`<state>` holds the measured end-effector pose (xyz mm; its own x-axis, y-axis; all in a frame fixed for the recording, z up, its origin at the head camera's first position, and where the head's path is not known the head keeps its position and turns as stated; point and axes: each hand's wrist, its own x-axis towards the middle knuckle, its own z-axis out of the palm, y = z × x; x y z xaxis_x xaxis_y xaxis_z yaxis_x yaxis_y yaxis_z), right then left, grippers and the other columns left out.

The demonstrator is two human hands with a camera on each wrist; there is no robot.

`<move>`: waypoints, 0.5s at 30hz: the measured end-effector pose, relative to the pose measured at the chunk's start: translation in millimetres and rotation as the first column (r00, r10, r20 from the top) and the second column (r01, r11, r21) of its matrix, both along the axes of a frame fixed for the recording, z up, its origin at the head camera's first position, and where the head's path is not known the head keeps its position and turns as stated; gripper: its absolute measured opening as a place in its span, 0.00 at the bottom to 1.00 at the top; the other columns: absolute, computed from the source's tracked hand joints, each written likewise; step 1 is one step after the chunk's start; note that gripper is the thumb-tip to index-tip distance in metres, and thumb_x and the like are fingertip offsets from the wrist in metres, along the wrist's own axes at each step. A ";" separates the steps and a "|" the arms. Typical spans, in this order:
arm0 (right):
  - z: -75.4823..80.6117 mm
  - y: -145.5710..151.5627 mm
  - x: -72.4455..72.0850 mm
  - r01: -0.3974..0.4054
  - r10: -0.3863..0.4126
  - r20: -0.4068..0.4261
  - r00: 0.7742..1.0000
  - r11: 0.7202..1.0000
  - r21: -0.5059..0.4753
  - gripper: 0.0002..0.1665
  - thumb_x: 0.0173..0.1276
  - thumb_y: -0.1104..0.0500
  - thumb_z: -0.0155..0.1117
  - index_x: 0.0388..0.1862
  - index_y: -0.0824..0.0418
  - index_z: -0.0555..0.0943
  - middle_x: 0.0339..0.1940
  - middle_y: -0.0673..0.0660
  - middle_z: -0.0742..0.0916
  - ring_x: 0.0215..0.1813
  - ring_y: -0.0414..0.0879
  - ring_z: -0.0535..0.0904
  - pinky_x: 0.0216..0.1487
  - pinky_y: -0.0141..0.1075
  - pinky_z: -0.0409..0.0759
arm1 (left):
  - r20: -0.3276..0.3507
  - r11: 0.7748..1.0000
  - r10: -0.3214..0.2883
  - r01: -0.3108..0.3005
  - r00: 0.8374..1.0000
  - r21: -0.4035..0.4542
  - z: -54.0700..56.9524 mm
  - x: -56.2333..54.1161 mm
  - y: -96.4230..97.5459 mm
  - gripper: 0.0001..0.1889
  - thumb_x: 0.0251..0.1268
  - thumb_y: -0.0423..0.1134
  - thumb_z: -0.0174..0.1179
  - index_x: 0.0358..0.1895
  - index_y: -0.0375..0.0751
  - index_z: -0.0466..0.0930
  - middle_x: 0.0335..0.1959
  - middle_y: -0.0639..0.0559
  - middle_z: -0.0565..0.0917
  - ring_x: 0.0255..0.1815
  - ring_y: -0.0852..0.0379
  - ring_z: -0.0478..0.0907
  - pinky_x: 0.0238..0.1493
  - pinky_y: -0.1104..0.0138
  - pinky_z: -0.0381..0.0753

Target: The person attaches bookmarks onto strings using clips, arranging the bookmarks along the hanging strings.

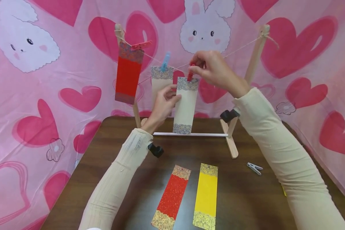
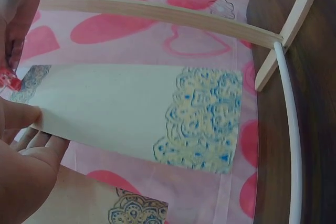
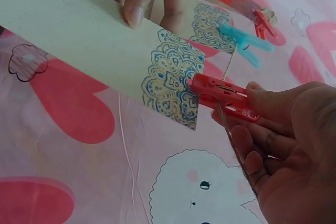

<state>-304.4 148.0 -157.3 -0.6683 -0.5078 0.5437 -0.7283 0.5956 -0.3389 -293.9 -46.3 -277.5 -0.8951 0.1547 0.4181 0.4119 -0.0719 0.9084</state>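
Left hand (image 1: 164,103) and right hand (image 1: 214,68) were both grasping: the left pinched one long side of a cream card (image 1: 186,105), apparently to keep it steady and upright, while the right pinched the handles of a red clothespin (image 1: 190,75) whose jaws stood at the card's patterned top edge. String (image 1: 241,48) ran past the clothespin, slung between two wooden posts (image 1: 253,60), seemingly so that cards could hang well above the table's far edge. Beyond the left hand, a blue clothespin (image 1: 165,61) held a second cream card (image 1: 160,82); near the left post hung a red card (image 1: 128,75). Toward the near edge of the dark brown table (image 1: 109,131) lay a speckled red card (image 1: 173,196) and a yellow card (image 1: 206,196), side by side and apart; nearer the right edge, a pale clothespin (image 1: 255,168). Behind everything rose a wrinkled pink backdrop (image 1: 72,134) of hearts and white rabbits.
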 end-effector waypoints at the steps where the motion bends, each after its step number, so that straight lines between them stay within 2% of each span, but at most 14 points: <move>1: 0.5 -0.3 0.2 0.001 -0.001 0.001 1.000 1.000 0.004 0.10 0.71 0.62 0.65 0.44 0.69 0.83 0.37 0.60 0.88 0.33 0.46 0.75 0.33 0.29 0.71 | 0.006 1.000 -0.007 0.007 1.000 0.016 -0.2 0.4 -0.7 0.19 0.69 0.25 0.58 0.62 0.31 0.74 0.49 0.33 0.84 0.43 0.54 0.83 0.44 0.63 0.83; 6: 3.3 -1.7 1.3 0.017 -0.017 0.016 1.000 1.000 0.018 0.12 0.73 0.61 0.62 0.47 0.68 0.84 0.36 0.60 0.88 0.32 0.46 0.73 0.32 0.30 0.70 | 0.017 0.994 -0.045 0.043 0.999 0.101 3.0 3.8 -2.6 0.20 0.69 0.24 0.57 0.64 0.30 0.72 0.48 0.33 0.83 0.39 0.58 0.82 0.38 0.68 0.83; 11: 4.2 -1.4 3.4 0.025 -0.026 0.011 1.000 1.000 0.016 0.12 0.74 0.60 0.61 0.46 0.69 0.84 0.36 0.61 0.88 0.33 0.46 0.74 0.32 0.30 0.69 | 0.005 0.990 -0.110 0.109 0.994 0.088 6.2 6.1 0.0 0.20 0.70 0.25 0.56 0.64 0.30 0.71 0.53 0.31 0.82 0.44 0.53 0.83 0.45 0.59 0.85; 15: 3.2 -1.7 3.7 0.014 -0.013 -0.011 1.000 0.999 0.043 0.12 0.74 0.60 0.61 0.45 0.68 0.84 0.35 0.60 0.88 0.31 0.46 0.74 0.31 0.29 0.69 | 0.026 0.988 -0.125 0.122 0.992 0.092 5.1 7.2 0.9 0.20 0.71 0.25 0.55 0.65 0.31 0.71 0.53 0.33 0.82 0.46 0.51 0.83 0.48 0.57 0.84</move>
<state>-300.7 146.3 -154.1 -0.6695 -0.5219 0.5286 -0.7236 0.6192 -0.3051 -286.7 -45.4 -272.4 -0.8846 0.2281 0.4068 0.3655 -0.2027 0.9085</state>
